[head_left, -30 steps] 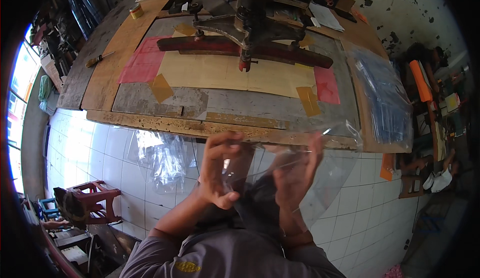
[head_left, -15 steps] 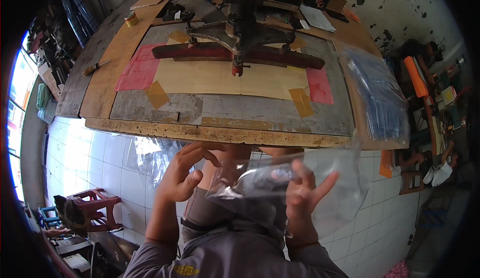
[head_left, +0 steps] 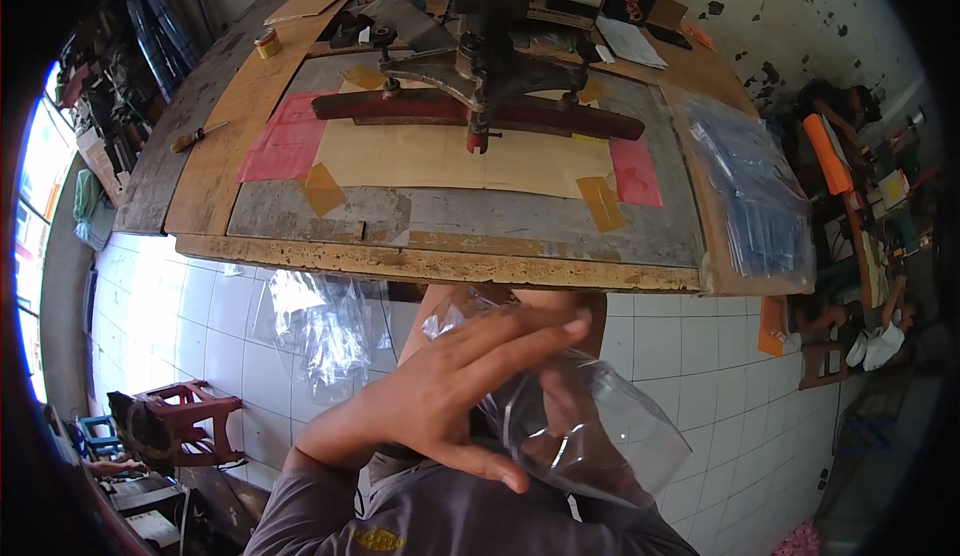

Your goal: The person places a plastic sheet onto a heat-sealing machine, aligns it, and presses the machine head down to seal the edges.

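Observation:
A clear plastic bag is held in front of my chest, below the edge of the wooden printing table. My left hand lies across the bag, fingers stretched to the right over its crumpled top and thumb underneath. My right hand shows only dimly through the plastic and grips the bag from behind. On the table, a dark red squeegee bar rests on a tan screen with pink and yellow tape patches, held by a metal arm.
A stack of clear bags lies on the table's right side. More crumpled plastic hangs below the table's left edge. A screwdriver and a tape roll sit at the far left. A red stool stands on the white tiles.
My hands have come together. The left hand moved right across the bag and now covers the right hand, while the bag dropped lower and to the right.

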Motion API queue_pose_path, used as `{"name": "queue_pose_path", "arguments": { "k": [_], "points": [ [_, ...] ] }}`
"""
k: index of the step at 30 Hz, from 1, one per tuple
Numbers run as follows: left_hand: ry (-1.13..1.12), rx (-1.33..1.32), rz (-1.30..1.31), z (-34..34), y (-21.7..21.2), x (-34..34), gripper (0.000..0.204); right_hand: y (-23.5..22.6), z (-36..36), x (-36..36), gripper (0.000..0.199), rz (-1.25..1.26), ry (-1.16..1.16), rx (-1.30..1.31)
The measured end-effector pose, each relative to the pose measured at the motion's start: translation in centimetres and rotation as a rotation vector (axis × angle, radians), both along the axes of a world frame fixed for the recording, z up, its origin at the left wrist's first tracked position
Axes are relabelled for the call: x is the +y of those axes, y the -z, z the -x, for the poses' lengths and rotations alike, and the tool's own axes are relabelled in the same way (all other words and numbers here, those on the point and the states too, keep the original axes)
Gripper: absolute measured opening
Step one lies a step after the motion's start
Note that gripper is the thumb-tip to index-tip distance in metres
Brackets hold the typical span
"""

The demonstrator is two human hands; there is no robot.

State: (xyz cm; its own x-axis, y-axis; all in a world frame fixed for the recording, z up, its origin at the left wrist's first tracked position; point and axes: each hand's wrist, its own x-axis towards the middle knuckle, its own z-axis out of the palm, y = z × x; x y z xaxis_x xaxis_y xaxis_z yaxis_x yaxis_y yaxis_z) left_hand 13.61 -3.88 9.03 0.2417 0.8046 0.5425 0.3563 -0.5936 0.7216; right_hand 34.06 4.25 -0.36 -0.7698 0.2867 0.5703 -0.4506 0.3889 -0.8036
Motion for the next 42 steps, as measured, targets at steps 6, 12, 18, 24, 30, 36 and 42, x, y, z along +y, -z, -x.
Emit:
{"name": "queue_pose_path", "arguments": {
  "k": [6, 12, 18, 24, 30, 36, 42],
  "points": [
    [-0.121, 0.168, -0.082, -1.5, -1.9, 0.5, 0.110, -0.4, -0.8, -0.8, 0.069, 0.016, 0.268, -0.018],
    [-0.230, 0.118, -0.065, -1.9, -0.8, -0.4, 0.102, 0.5, -0.3, -2.5, 0.070, -0.078, 0.511, -0.013],
    [-0.267, 0.104, -0.042, -2.1, 0.2, -1.3, 0.106, -1.6, 0.7, -2.0, 0.068, -0.589, 0.826, -0.035],
    [-0.278, 0.108, 0.023, -2.7, 0.7, -1.6, 0.111, -0.3, 0.9, -2.3, 0.072, -0.416, 0.690, -0.008],
    [-0.254, 0.126, 0.062, -1.7, 0.5, -0.9, 0.105, -0.7, 0.7, 0.1, 0.069, -0.427, 0.451, 0.039],
    [-0.225, 0.203, 0.088, -1.7, 1.4, -0.6, 0.107, -1.0, 1.4, 1.6, 0.066, -0.475, 0.346, 0.103],
    [-0.176, 0.050, 0.038, -1.3, 0.9, -0.4, 0.099, -3.1, 0.5, 1.4, 0.065, -0.346, 0.247, 0.016]
  ]
}}
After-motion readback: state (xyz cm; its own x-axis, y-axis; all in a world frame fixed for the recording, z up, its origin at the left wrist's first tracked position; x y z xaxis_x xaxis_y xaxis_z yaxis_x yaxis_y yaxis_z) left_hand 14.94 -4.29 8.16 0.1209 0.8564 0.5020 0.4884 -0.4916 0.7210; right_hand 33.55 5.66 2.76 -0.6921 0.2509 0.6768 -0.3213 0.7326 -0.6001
